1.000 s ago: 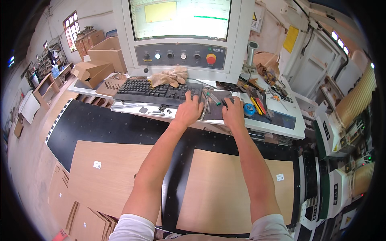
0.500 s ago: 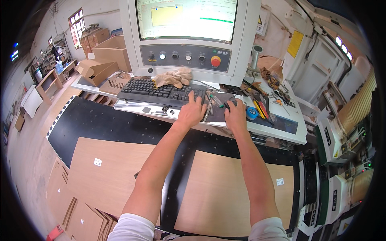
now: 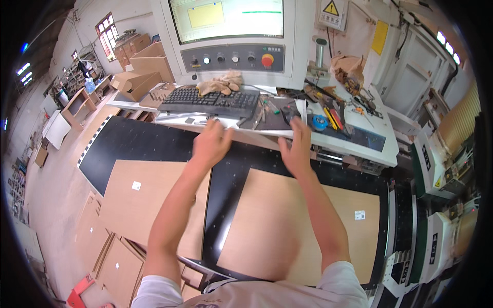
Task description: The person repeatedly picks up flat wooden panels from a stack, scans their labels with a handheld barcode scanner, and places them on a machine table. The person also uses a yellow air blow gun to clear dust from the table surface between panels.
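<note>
My left hand (image 3: 210, 146) is just in front of the white keyboard shelf (image 3: 174, 121), slightly blurred, fingers apart and nothing seen in it. The black keyboard (image 3: 208, 101) lies beyond it, with beige work gloves (image 3: 221, 84) resting on its back edge. At the shelf's right end my right hand (image 3: 296, 146) has its thumb spread from the fingers, holding nothing visible. Its fingertips come close to a dark mouse (image 3: 291, 113) on a dark pad. Whether either hand touches the shelf's front edge is hard to make out.
Below lie two wood-coloured panels (image 3: 154, 197) (image 3: 308, 220) on a black machine bed (image 3: 138, 141). A monitor cabinet with a red button (image 3: 267, 61) stands behind the keyboard. Blue tape (image 3: 319, 122) and several tools lie to the right. Machine heads (image 3: 436, 254) flank the bed's right side.
Both hands have come off the keyboard and mouse and drawn back toward me, to the shelf's front edge. The left hand also moved left. The view has shifted a little.
</note>
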A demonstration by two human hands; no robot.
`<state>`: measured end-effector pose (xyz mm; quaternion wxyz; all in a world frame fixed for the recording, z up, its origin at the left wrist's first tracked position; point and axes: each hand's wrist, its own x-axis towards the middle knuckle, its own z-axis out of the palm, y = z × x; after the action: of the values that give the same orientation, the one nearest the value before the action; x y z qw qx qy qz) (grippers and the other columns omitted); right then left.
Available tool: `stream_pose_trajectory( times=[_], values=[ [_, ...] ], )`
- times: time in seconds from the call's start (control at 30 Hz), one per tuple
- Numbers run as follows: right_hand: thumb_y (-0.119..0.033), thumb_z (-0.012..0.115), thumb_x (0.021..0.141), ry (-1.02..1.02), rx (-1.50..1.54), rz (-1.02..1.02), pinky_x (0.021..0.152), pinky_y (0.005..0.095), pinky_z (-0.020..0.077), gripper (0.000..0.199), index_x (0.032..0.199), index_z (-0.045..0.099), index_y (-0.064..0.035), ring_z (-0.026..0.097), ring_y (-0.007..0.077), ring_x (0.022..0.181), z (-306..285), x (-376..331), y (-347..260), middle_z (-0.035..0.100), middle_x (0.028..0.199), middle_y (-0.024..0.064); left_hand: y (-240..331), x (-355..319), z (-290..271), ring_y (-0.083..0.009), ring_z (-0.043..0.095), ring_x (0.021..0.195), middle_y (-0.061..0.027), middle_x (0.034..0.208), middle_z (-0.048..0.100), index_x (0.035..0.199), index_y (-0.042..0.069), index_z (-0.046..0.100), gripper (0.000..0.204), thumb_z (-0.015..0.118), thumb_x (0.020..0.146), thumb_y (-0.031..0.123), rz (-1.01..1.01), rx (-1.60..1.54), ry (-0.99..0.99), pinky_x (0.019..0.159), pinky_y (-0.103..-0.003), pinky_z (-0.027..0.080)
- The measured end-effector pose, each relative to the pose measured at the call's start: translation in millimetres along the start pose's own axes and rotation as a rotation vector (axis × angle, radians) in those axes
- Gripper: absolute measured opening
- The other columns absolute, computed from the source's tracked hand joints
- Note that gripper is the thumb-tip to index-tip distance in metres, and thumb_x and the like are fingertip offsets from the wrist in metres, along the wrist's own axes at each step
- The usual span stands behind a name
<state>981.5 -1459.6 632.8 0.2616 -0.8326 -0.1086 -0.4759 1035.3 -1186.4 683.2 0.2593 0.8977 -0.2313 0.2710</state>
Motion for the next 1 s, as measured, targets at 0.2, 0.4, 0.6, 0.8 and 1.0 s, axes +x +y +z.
stream_pose_trajectory(
  times=[0.2, 0.4, 0.6, 0.8, 1.0],
  values=[
    [-0.027, 0.080, 0.078, -0.689, 0.340, 0.201, 0.114, 0.0521, 0.0343, 0.070, 0.134, 0.051, 0.0044, 0.043, 0.0414, 0.133, -92, -231, -140, 0.048, 0.139, 0.0246, -101, -229, -75, -0.0394, 0.065, 0.087, -0.0201, 0.096, 0.066, 0.087, 0.000, 0.063, 0.047, 0.072, 0.089, 0.047, -0.511, 0.348, -0.133, 0.077, -0.047, 0.052],
    [-0.036, 0.080, 0.077, -0.866, 0.398, 0.199, 0.117, 0.0530, 0.0289, 0.078, 0.136, 0.050, 0.0054, 0.033, 0.0413, 0.141, -152, -304, -207, 0.042, 0.148, 0.0222, -96, -270, -63, -0.0440, 0.068, 0.082, -0.0257, 0.084, 0.069, 0.083, -0.005, 0.062, 0.066, 0.077, 0.079, 0.059, -0.673, 0.511, -0.363, 0.074, -0.052, 0.053],
    [-0.046, 0.081, 0.074, -0.830, 0.027, 0.239, 0.116, 0.0564, 0.0290, 0.086, 0.138, 0.050, 0.0027, 0.032, 0.0432, 0.142, -173, -305, -177, 0.038, 0.152, 0.0219, -143, -245, -48, -0.0430, 0.069, 0.075, -0.0270, 0.075, 0.068, 0.075, -0.009, 0.066, 0.067, 0.073, 0.077, 0.057, -0.679, 0.404, -0.503, 0.069, -0.051, 0.053],
    [-0.054, 0.082, 0.069, -0.796, -0.212, 0.358, 0.116, 0.0582, 0.0295, 0.095, 0.140, 0.047, -0.0024, 0.032, 0.0444, 0.142, -177, -302, -149, 0.037, 0.153, 0.0217, -156, -249, -35, -0.0438, 0.071, 0.079, -0.0318, 0.076, 0.068, 0.080, -0.013, 0.070, 0.065, 0.072, 0.078, 0.052, -0.584, 0.351, -0.502, 0.073, -0.049, 0.053],
    [-0.059, 0.079, 0.069, -0.754, -0.299, 0.353, 0.114, 0.0592, 0.0327, 0.098, 0.142, 0.046, -0.0026, 0.034, 0.0447, 0.142, -187, -281, -103, 0.037, 0.154, 0.0218, -137, -256, -40, -0.0414, 0.069, 0.071, -0.0281, 0.070, 0.066, 0.076, -0.012, 0.068, 0.059, 0.071, 0.080, 0.048, -0.606, 0.233, -0.535, 0.070, -0.049, 0.052]
  ],
)
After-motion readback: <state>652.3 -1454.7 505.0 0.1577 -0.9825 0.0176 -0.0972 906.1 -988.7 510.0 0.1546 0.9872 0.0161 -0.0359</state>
